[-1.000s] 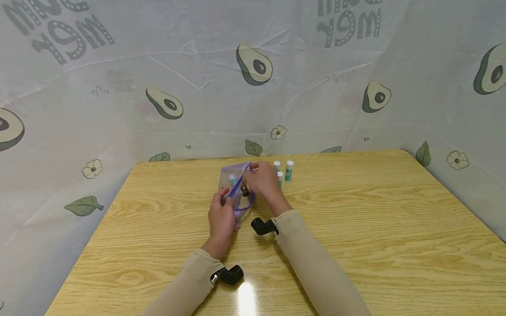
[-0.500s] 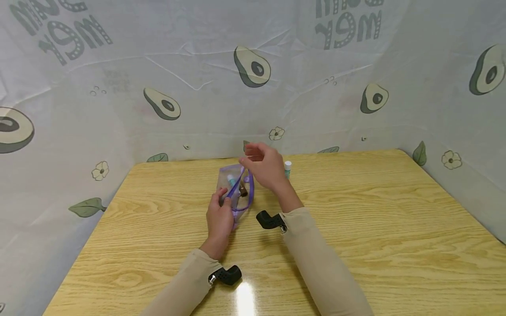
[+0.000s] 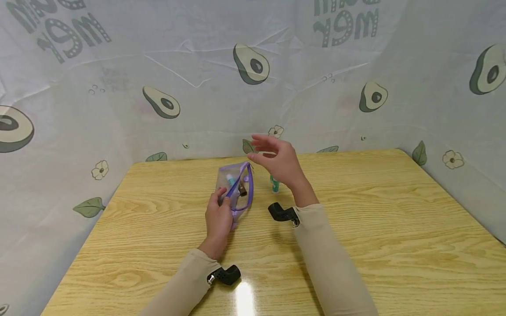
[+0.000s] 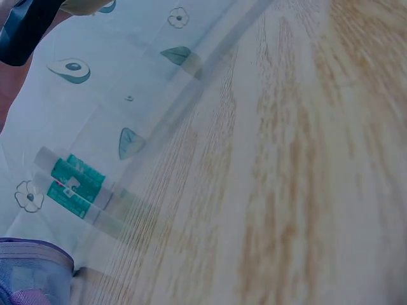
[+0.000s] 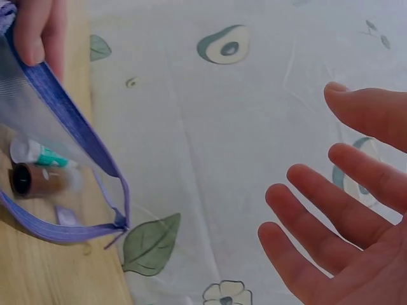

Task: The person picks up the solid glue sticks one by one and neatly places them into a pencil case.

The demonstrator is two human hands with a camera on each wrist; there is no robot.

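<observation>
A see-through pouch (image 3: 227,173) with a purple zip edge lies on the table, its mouth gaping. My left hand (image 3: 218,221) grips the near side of that edge, thumb on top. Inside, a small brown tube (image 5: 41,181) lies beside a white and teal tube (image 5: 38,152). My right hand (image 3: 278,160) is raised to the right of the pouch, holding nothing; its fingers (image 5: 318,203) are spread in the right wrist view. Behind that hand, white-capped green tubes (image 4: 76,181) stand close together, mostly hidden in the head view.
The wooden table (image 3: 375,219) stretches out on both sides of the pouch. A pale cloth (image 3: 197,109) printed with avocados hangs along its back edge and sides. Black wrist mounts (image 3: 282,213) stick out from both sleeves.
My right hand has left the pouch mouth, rising and moving right as its fingers opened. It now hides most of the standing tubes. My left hand keeps its grip on the pouch.
</observation>
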